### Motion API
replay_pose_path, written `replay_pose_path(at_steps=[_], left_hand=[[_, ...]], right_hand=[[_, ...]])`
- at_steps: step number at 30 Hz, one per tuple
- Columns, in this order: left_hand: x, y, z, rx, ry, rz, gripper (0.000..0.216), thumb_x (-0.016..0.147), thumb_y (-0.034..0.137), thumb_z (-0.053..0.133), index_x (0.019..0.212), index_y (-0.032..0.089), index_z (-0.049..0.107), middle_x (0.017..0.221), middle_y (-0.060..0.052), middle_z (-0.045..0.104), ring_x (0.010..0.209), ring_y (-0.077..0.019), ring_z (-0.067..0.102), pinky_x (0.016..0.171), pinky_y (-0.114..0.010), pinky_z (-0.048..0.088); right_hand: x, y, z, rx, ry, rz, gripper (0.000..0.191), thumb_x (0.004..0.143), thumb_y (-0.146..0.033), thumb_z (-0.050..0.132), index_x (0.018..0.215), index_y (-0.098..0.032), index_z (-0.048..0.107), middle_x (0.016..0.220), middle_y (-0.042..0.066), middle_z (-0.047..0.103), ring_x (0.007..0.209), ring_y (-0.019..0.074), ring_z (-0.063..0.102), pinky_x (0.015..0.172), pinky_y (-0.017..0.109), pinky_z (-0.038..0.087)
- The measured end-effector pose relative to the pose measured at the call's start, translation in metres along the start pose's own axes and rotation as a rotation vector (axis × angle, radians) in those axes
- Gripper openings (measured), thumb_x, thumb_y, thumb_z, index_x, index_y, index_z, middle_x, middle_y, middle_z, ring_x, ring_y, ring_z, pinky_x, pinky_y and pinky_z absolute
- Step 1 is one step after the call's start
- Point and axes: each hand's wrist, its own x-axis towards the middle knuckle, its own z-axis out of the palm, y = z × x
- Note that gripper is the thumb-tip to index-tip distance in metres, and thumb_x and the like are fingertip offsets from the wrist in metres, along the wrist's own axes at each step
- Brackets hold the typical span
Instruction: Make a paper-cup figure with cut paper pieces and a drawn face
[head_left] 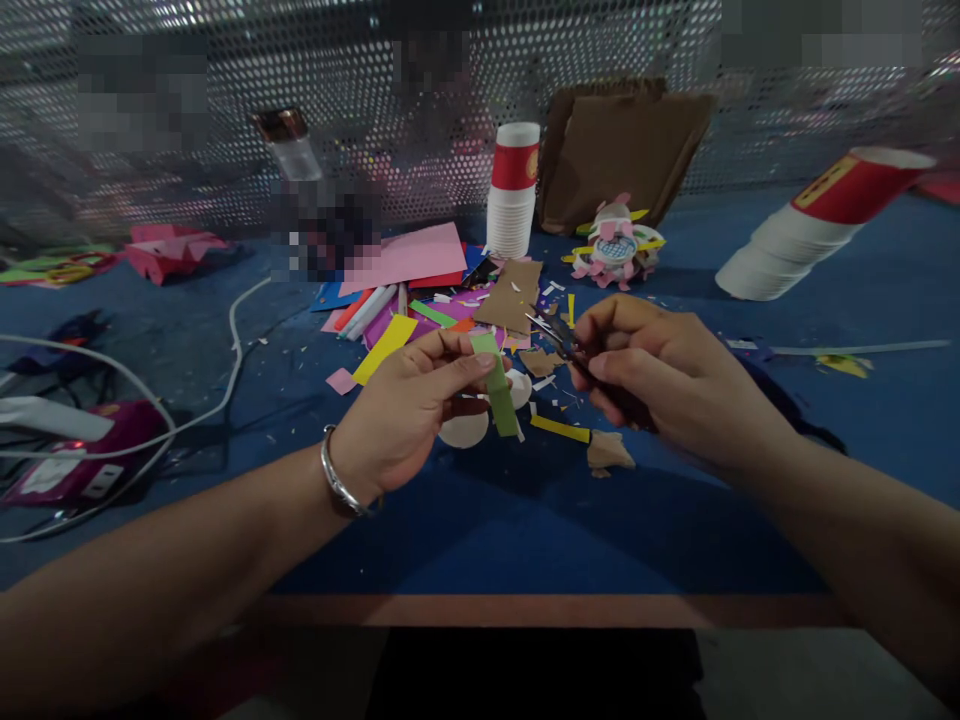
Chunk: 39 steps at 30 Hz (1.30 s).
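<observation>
Between the thumb and fingers of my left hand (424, 395) is a strip of green paper (502, 400), tilted and hanging downward. My right hand (649, 370) is closed around a pair of dark scissors (559, 335); the blades point left toward the green strip and stay apart from it. My fingers cover most of the scissor handles. Below my left hand lies a white paper disc (463, 430), partly hidden. A yellow paper strip (561, 429) and a torn brown cardboard scrap (610, 452) rest on the table between my hands.
Coloured paper sheets (420, 255), markers and cardboard pieces (510, 297) are heaped in the middle. Stacked paper cups (512, 195) stand behind; another stack (817, 225) leans at right. A decorated paper craft (615, 245) sits before brown cardboard (626, 150). A white cable (236, 320) loops at left.
</observation>
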Motion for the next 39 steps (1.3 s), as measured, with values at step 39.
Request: replay_pose_path(at_steps=[39], left_hand=[[-0.010,-0.011,0.026,-0.157,-0.194,-0.129,0.014,0.092,0.014,0.066,0.084,0.017,0.054,0.076,0.002,0.063,0.070,-0.0103,0.064,0.066,-0.024,0.058]], right_hand=[[-0.003,0.012,0.009,0.157,-0.157,-0.133,0.040,0.094,-0.058,0.063,0.093,-0.018,0.064,0.063,-0.004,0.056,0.050,0.0081,0.042,0.045,0.024,0.028]])
